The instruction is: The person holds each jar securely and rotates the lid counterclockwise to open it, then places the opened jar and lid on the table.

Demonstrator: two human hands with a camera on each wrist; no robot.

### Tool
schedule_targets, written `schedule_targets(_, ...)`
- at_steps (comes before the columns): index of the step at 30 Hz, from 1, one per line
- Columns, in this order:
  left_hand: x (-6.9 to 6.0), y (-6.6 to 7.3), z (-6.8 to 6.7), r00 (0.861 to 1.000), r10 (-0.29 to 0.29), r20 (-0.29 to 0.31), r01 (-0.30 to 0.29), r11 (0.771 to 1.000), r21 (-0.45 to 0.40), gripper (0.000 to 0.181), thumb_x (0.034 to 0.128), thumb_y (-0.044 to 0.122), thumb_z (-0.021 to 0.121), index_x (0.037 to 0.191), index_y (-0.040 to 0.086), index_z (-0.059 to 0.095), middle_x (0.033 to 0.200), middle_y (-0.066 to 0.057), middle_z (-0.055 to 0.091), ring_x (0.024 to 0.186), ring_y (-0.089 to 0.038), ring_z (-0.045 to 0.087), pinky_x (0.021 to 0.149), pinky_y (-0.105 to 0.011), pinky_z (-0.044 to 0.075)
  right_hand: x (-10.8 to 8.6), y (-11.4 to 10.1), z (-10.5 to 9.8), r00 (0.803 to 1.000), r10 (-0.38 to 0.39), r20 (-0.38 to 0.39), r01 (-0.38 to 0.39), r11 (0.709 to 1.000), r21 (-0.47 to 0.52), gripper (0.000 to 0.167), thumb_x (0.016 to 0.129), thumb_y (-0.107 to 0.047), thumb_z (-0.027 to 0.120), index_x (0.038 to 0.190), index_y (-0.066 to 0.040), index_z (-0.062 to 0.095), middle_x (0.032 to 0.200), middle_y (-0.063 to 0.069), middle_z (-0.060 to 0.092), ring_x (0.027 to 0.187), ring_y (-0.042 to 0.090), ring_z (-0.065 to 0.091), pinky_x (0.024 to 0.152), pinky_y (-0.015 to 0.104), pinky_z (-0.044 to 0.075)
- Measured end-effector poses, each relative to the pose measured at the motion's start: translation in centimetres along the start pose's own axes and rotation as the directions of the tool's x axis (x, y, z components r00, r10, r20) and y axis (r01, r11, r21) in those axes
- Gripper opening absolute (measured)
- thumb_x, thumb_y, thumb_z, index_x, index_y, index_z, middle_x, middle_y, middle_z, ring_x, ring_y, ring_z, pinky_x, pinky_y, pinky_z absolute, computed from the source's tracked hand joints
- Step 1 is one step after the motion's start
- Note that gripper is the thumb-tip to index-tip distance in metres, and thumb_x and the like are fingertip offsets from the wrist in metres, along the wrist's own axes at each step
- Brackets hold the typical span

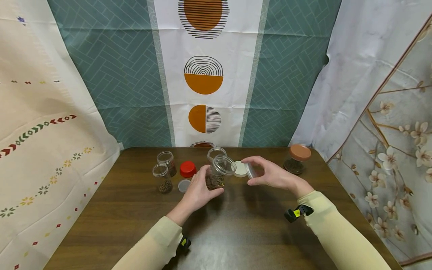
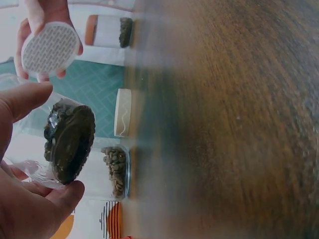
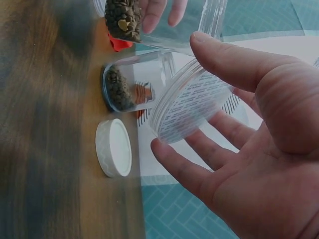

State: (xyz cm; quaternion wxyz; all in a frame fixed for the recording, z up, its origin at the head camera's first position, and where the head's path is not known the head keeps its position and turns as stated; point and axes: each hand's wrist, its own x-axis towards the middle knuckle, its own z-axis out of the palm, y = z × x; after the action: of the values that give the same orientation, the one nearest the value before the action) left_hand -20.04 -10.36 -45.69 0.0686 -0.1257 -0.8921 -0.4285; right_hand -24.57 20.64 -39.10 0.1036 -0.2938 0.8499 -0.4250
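My left hand (image 1: pixel 197 190) grips a clear jar (image 1: pixel 216 180) with dark brown pieces in its bottom; the jar is open at the top and raised above the table. In the left wrist view the jar (image 2: pixel 72 142) sits between thumb and fingers. To its right, my right hand (image 1: pixel 275 175) holds a clear round lid (image 1: pixel 251 171) on edge by its rim. The right wrist view shows the lid (image 3: pixel 187 102) between thumb and fingers, with print on it, close beside the held jar (image 3: pixel 164 25).
Behind the held jar stands another open jar (image 3: pixel 119 87), with a white lid (image 1: pixel 240 169) beside it. Two open jars (image 1: pixel 165 184), a red lid (image 1: pixel 188 169) and a small clear lid (image 1: pixel 184 185) are at left. A jar with an orange-brown lid (image 1: pixel 300 152) stands back right.
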Motion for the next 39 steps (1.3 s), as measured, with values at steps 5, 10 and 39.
schedule_targets(5,0.1,-0.2,0.1,1.000,-0.001,0.004,0.001,1.000,-0.019,0.088,0.0875,0.030,0.096,0.154,0.002,0.046,0.143,-0.019,0.063,0.134,-0.040,0.057,0.112,-0.061,0.046,0.1,0.1,0.2,1.000,0.007,0.002,-0.007,1.000,-0.024,0.074,0.093,-0.016,0.092,0.157,-0.016,0.057,0.153,0.013,0.054,0.135,0.034,0.054,0.109,0.058,0.052)
schedule_targets(10,0.3,-0.6,0.4,1.000,-0.021,0.019,0.022,0.999,-0.039,0.086,0.0884,0.027,0.096,0.153,0.003,0.045,0.145,-0.020,0.059,0.138,-0.038,0.056,0.114,-0.060,0.045,0.1,0.3,0.3,1.000,0.015,-0.002,-0.015,0.999,-0.037,0.073,0.093,-0.015,0.092,0.157,-0.017,0.057,0.154,0.014,0.052,0.134,0.036,0.054,0.109,0.060,0.052)
schedule_targets(39,1.4,-2.9,2.0,0.999,-0.044,0.029,0.046,0.995,-0.088,0.085,0.0832,0.024,0.099,0.148,0.002,0.049,0.136,-0.014,0.064,0.129,-0.032,0.062,0.110,-0.056,0.048,0.5,1.6,2.0,1.000,0.012,-0.004,-0.013,0.930,-0.368,0.069,0.093,-0.026,0.092,0.154,-0.016,0.062,0.154,0.018,0.054,0.123,0.034,0.061,0.098,0.054,0.053)
